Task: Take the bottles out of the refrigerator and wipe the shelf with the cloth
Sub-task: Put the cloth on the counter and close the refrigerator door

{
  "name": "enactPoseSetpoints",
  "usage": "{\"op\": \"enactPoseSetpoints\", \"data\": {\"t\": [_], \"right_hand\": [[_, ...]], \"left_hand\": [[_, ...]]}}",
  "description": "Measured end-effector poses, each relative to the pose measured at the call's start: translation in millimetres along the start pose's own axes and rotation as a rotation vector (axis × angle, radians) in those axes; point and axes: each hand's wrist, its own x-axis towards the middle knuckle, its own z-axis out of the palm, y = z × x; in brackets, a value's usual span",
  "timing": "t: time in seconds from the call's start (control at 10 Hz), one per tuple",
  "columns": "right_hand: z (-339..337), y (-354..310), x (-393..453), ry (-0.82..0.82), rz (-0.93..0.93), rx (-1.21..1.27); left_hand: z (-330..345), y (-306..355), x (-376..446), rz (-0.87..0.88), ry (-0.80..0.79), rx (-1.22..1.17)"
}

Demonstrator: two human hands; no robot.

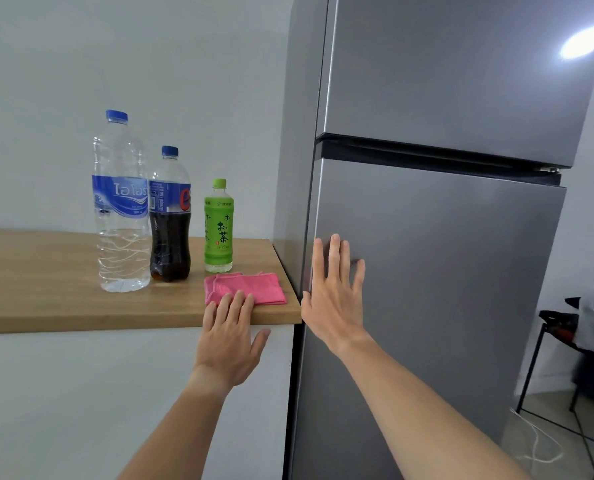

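Both bare arms extended forward, hands flat and spread.
Left hand [229,332] palm down, fingers extended and close together, thumb splayed to the right, wrist straight, forearm rising from lower left. Right hand [333,296] upright, palm facing away, fingers [335,258] spread and pointing up, thumb out to the left, forearm running diagonally from lower right. Neither hand grips anything.

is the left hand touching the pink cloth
Touching. The head view shows the left hand with its fingertips lying on the near edge of the pink cloth.
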Motion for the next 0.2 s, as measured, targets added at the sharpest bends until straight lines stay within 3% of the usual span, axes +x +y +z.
{"op": "enactPoseSetpoints", "data": {"t": [0.2], "right_hand": [[-4.4, -0.7, -8.2, -0.073, 0.002, 0.105]], "left_hand": [[2.3, 0.8, 2.0, -0.048, -0.046, 0.105]]}}
